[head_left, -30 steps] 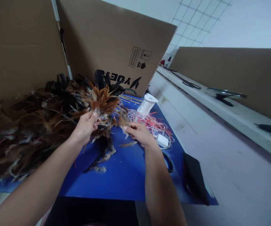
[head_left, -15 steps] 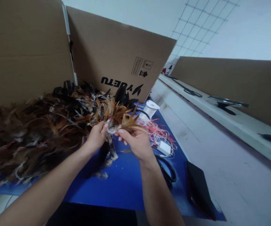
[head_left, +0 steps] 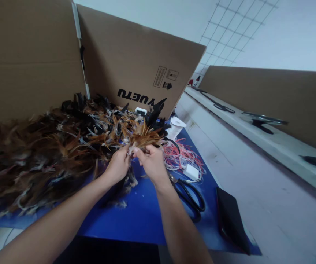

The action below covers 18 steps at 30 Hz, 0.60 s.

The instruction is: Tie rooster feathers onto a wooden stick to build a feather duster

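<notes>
In comes the right hand (head_left: 152,165), drawn closer to the left hand (head_left: 118,165), and both sets of fingers pinch the feather bunch (head_left: 146,138) at its near base, neither hand nearer. Long axis: plumes fan away far and right from the fingertips, toward the white spool (head_left: 176,126). The feather pile (head_left: 50,150) spreads left over the blue table (head_left: 136,224); near right, more of the scissors (head_left: 192,202) shows than before.
</notes>
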### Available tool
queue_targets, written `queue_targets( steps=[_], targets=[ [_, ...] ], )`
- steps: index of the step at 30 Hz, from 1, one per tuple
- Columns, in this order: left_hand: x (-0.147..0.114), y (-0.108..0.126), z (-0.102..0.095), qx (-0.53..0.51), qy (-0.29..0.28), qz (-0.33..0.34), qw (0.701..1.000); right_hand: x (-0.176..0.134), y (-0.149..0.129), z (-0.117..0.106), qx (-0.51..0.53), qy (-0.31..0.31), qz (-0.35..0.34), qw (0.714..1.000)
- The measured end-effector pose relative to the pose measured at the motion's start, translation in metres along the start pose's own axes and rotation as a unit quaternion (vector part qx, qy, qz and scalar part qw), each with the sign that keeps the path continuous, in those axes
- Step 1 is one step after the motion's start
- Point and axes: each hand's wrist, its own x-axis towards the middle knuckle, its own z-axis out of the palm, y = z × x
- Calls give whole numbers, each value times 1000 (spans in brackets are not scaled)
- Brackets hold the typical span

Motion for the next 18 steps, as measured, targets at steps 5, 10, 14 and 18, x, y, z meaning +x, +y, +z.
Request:
queue_targets(
  steps=[5, 10, 14, 18],
  targets=[
    [0, 0, 1, -16, -10, -1, 1000, -1, 4, 2, -76, 25, -32, 996],
    [-1, -3, 2, -57, -15, -10, 998, -3, 7, 4, -116, 42, -41, 992],
    [0, -5, 2, -68, -12, -16, 997, -4, 10, 7, -121, 50, -43, 990],
    [1, -6, 1, -101, -28, -13, 994, -4, 11, 9, -129, 58, -43, 989]
  ],
)
